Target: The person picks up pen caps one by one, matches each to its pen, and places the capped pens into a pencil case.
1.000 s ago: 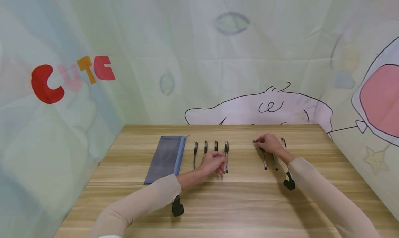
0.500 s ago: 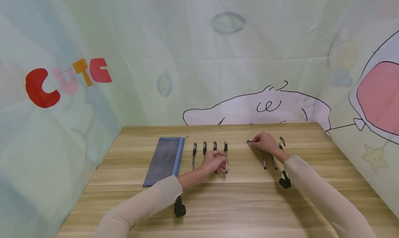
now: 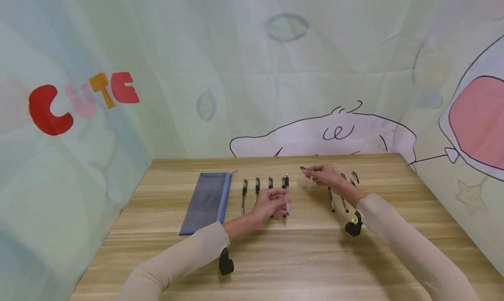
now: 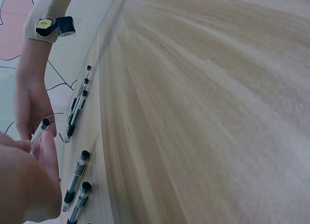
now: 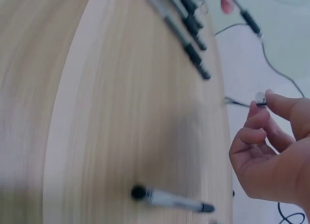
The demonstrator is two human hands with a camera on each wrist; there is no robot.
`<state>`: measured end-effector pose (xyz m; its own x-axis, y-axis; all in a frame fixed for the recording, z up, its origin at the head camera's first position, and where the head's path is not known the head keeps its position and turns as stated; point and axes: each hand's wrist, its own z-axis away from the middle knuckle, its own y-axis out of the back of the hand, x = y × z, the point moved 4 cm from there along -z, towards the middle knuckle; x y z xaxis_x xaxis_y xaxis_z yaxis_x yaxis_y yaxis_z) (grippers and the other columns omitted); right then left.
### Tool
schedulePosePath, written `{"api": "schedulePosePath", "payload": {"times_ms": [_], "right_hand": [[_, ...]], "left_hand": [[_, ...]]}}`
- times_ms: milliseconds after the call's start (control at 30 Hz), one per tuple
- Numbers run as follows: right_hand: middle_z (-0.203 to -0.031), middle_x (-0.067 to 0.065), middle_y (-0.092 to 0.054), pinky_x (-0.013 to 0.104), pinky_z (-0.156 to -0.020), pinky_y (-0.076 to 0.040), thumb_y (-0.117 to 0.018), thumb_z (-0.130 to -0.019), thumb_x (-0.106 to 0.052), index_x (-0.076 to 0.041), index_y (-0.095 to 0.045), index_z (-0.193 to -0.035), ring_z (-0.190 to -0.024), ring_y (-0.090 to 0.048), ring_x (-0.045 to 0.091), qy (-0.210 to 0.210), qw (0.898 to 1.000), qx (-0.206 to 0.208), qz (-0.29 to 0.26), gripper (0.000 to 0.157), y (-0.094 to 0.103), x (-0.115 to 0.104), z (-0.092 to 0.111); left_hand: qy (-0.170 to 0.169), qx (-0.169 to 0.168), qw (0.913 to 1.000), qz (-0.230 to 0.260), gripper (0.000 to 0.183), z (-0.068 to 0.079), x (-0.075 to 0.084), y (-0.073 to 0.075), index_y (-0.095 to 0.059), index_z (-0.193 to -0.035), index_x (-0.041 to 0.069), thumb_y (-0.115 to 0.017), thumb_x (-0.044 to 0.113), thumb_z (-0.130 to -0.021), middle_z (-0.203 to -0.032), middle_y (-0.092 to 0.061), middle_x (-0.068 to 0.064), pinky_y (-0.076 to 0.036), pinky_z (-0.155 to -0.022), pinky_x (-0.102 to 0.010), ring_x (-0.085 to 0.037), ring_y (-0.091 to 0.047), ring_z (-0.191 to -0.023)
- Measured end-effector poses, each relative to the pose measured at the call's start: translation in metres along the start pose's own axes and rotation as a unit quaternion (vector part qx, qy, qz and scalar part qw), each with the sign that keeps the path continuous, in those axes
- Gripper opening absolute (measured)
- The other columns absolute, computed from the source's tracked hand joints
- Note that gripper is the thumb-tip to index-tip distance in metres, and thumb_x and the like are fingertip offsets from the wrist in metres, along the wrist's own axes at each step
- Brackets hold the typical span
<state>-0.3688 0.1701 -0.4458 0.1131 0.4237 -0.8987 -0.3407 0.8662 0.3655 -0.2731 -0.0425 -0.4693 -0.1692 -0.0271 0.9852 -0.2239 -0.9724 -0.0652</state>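
Well apart inside table [image 3: 283, 261] edges, left hand [image 3: 269, 204] holds pen [image 3: 287, 183], right hand [image 3: 327, 176] cap [image 5: 260, 98].

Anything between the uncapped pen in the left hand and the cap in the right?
No. In the head view, only bare tabletop shows between the uncapped pen held in the left hand and the cap in the right hand.

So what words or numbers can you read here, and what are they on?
"CUTE": big coloured letters, left side of the backdrop.
Curly mark on the cartoon: resembles "e", maybe just drawing.
Pens: any print is too small or blurred to read.
Yellow patch by the right sleeve: too small to read.
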Motion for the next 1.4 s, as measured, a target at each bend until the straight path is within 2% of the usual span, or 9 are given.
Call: {"api": "schedulePosePath", "payload": {"times_ms": [133, 333, 567, 667, 800, 867, 1000, 1100, 1400], "right_hand": [[-0.093, -0.007, -0.064, 0.015, -0.063, -0.047, -0.066, -0.101, -0.028, 0.007, -0.057, -0.137, -0.074, -0.051, 0.005, -0.006, 0.997, -0.017, -0.072, 0.051, -0.009, -0.007, 0.003], [-0.093, -0.005, -0.064, 0.014, -0.064, -0.047, -0.069, -0.099, -0.025, 0.009, -0.057, -0.135, -0.073, -0.051, 0.006, -0.018, 0.991, -0.022, -0.131, 0.051, -0.020, -0.017, 0.007], [-0.088, -0.006, -0.064, 0.014, -0.058, -0.042, -0.070, -0.099, -0.021, 0.002, -0.069, -0.116, -0.068, -0.051, 0.003, -0.013, 0.983, -0.027, -0.184, 0.030, -0.030, -0.022, 0.009], [-0.088, -0.006, -0.064, 0.014, -0.058, -0.040, -0.069, -0.099, -0.022, 0.000, -0.070, -0.113, -0.067, -0.049, 0.003, -0.009, 0.982, -0.035, -0.187, 0.026, -0.033, -0.023, 0.009], [-0.092, -0.006, -0.062, 0.014, -0.060, -0.040, -0.069, -0.099, -0.023, -0.002, -0.069, -0.112, -0.070, -0.048, 0.004, -0.011, 0.982, -0.042, -0.183, 0.024, -0.035, -0.022, 0.009], [-0.093, -0.006, -0.061, 0.015, -0.061, -0.041, -0.069, -0.099, -0.023, 0.000, -0.067, -0.117, -0.071, -0.049, 0.005, -0.014, 0.984, -0.045, -0.173, 0.029, -0.035, -0.021, 0.010], [-0.096, -0.006, -0.060, 0.016, -0.063, -0.041, -0.068, -0.099, -0.023, 0.007, -0.056, -0.137, -0.072, -0.048, 0.005, -0.017, 0.985, -0.058, -0.159, 0.049, -0.037, -0.017, 0.010], [-0.100, -0.006, -0.060, 0.015, -0.063, -0.041, -0.067, -0.100, -0.023, 0.006, -0.052, -0.142, -0.071, -0.047, 0.004, -0.017, 0.987, -0.064, -0.150, 0.053, -0.038, -0.016, 0.010], [-0.092, -0.006, -0.059, 0.017, -0.063, -0.038, -0.067, -0.100, -0.023, 0.005, -0.056, -0.140, -0.068, -0.043, 0.005, -0.010, 0.988, -0.068, -0.139, 0.050, -0.043, -0.017, 0.013]], "left_hand": [[-0.005, -0.004, 1.0000, 0.000, 0.040, 0.003, 0.002, -0.001, -0.059, -0.134, -0.006, -0.067, 0.005, -0.097, -0.117, -0.070, -0.028, -0.065, -0.073, -0.027, -0.008, -0.068, -0.072], [-0.006, -0.028, 0.9996, -0.006, 0.042, 0.009, 0.001, -0.005, -0.059, -0.133, -0.006, -0.070, 0.006, -0.094, -0.107, -0.074, -0.021, -0.065, -0.072, -0.029, -0.011, -0.068, -0.072], [0.001, -0.035, 0.9994, -0.002, 0.040, 0.010, -0.001, -0.007, -0.059, -0.131, -0.007, -0.070, 0.005, -0.095, -0.100, -0.076, -0.011, -0.065, -0.070, -0.027, -0.010, -0.068, -0.071], [0.003, -0.033, 0.9994, -0.005, 0.039, 0.009, -0.002, -0.006, -0.059, -0.131, -0.007, -0.070, 0.006, -0.095, -0.101, -0.075, -0.012, -0.065, -0.070, -0.026, -0.009, -0.067, -0.071], [0.004, -0.041, 0.9991, -0.010, 0.039, 0.008, -0.003, -0.007, -0.059, -0.132, -0.007, -0.068, 0.005, -0.096, -0.112, -0.072, -0.024, -0.065, -0.072, -0.026, -0.008, -0.067, -0.070], [0.001, -0.041, 0.9991, -0.012, 0.038, 0.008, -0.003, -0.009, -0.059, -0.132, -0.007, -0.068, 0.005, -0.096, -0.115, -0.071, -0.027, -0.065, -0.072, -0.027, -0.008, -0.067, -0.070], [0.001, -0.029, 0.9995, -0.013, 0.038, 0.006, 0.000, -0.010, -0.059, -0.131, -0.006, -0.067, 0.006, -0.097, -0.116, -0.070, -0.027, -0.065, -0.074, -0.028, -0.009, -0.067, -0.073], [0.002, -0.024, 0.9996, -0.014, 0.038, 0.005, 0.001, -0.010, -0.059, -0.132, -0.007, -0.067, 0.008, -0.097, -0.117, -0.070, -0.028, -0.065, -0.076, -0.028, -0.009, -0.067, -0.074], [0.021, -0.053, 0.9984, 0.000, 0.039, 0.002, 0.002, -0.015, -0.055, -0.133, -0.008, -0.064, 0.004, -0.098, -0.123, -0.067, -0.030, -0.065, -0.079, -0.032, -0.010, -0.067, -0.075]]}}
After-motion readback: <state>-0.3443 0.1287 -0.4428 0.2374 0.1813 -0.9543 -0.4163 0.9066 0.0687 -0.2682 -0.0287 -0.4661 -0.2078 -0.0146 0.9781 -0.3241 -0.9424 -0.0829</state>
